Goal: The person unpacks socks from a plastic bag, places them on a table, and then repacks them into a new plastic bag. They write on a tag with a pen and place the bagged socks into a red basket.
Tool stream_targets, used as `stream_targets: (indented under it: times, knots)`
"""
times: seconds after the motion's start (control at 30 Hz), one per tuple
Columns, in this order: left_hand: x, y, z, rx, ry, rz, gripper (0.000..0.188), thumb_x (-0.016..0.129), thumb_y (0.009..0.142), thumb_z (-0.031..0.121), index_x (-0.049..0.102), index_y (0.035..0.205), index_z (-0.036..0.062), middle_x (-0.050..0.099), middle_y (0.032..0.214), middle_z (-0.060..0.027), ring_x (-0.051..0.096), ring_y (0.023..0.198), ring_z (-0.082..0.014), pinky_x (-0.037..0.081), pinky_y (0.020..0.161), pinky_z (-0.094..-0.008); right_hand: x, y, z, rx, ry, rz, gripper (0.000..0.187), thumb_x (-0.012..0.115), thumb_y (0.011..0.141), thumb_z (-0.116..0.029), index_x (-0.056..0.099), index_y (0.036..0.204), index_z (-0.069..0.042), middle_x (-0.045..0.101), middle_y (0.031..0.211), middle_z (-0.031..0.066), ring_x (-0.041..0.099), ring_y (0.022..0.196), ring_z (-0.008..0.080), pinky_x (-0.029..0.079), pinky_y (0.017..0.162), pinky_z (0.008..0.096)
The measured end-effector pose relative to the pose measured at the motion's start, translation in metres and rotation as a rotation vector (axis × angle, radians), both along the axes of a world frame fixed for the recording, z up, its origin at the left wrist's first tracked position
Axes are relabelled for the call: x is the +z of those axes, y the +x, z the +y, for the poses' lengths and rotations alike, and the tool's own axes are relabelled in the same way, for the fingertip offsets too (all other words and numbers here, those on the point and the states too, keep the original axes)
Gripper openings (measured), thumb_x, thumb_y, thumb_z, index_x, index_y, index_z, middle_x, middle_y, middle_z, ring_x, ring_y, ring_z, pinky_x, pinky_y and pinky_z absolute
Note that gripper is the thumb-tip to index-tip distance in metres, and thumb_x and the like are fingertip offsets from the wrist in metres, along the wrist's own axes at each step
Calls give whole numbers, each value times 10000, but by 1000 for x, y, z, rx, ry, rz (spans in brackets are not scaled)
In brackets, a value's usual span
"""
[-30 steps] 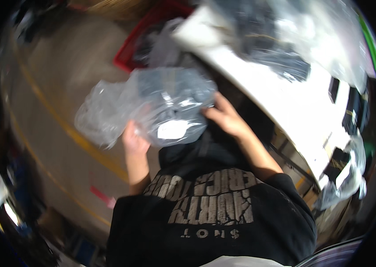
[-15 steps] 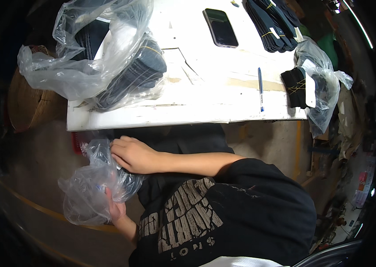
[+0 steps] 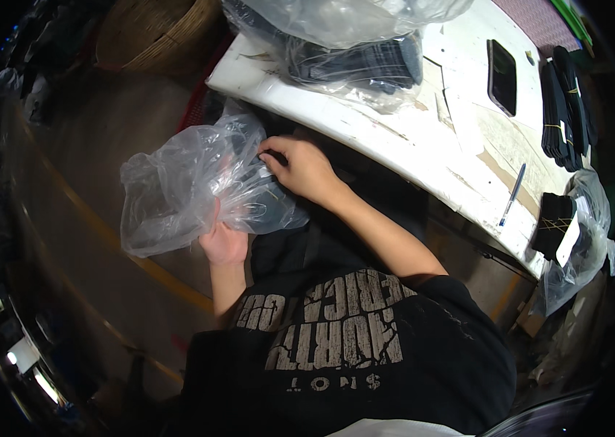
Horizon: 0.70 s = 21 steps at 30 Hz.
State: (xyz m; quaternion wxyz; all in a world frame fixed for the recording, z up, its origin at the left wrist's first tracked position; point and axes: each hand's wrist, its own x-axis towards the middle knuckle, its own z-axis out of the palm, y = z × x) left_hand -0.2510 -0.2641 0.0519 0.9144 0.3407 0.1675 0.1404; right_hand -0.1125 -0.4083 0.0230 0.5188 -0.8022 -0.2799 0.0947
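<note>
A clear, crumpled plastic bag (image 3: 165, 186) hangs over my lap, left of the table's near edge. Something dark shows through its lower right part, too blurred by the plastic to name. My left hand (image 3: 226, 242) supports the bag from below, thumb up against it, its other fingers mostly hidden by the plastic. Higher up on the bag's right side, my right hand (image 3: 306, 169) pinches the gathered film between thumb and curled fingers.
On the white table (image 3: 460, 156) lie a larger plastic bag of dark folded fabric (image 3: 362, 62), a phone (image 3: 502, 76), a pen (image 3: 513, 193) and banded dark bundles (image 3: 566, 109). A small tagged bundle (image 3: 553, 222) sits near the right corner. A woven basket (image 3: 151, 33) stands beyond.
The view has turned to the left, so the table now slants and sits further right. My right hand has changed from lying over the bag to pinching its side; the left still holds it.
</note>
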Motion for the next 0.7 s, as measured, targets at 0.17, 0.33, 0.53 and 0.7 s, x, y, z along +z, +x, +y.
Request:
stream_targets:
  times: [0.17, 0.33, 0.53, 0.7]
  knots:
    - [2, -7, -5, 123, -25, 55, 619, 446, 1062, 153, 250, 1612, -53, 366, 1658, -224, 465, 1447, -368, 418, 1167, -504, 12, 1, 3, 13, -206, 126, 368, 790, 908, -312, 657, 1162, -81, 700, 803, 146, 710, 776, 356, 543, 691, 468]
    - [-12, -13, 4, 157, -30, 148, 547, 484, 1062, 204, 409, 1528, -73, 543, 1509, -208, 620, 1208, -303, 526, 946, -413, 14, 0, 5, -86, -227, 225, 385, 721, 946, -387, 681, 1138, -56, 721, 853, 159, 718, 800, 363, 553, 722, 464]
    - [2, 0, 5, 17, 75, 282, 550, 507, 1066, 268, 459, 1488, -82, 592, 1435, -182, 629, 1183, -257, 515, 951, -378, 22, 18, 17, 61, -249, 467, 604, 732, 883, -480, 692, 1158, 56, 741, 961, 232, 737, 924, 348, 559, 822, 421]
    - [3, 10, -7, 100, 72, 304, 495, 516, 1065, 256, 520, 1428, -81, 640, 1357, -179, 645, 1158, -254, 526, 942, -382, -4, 27, 35, 69, -218, 541, 697, 772, 834, -458, 666, 1218, 114, 733, 1072, 270, 729, 981, 341, 556, 869, 395]
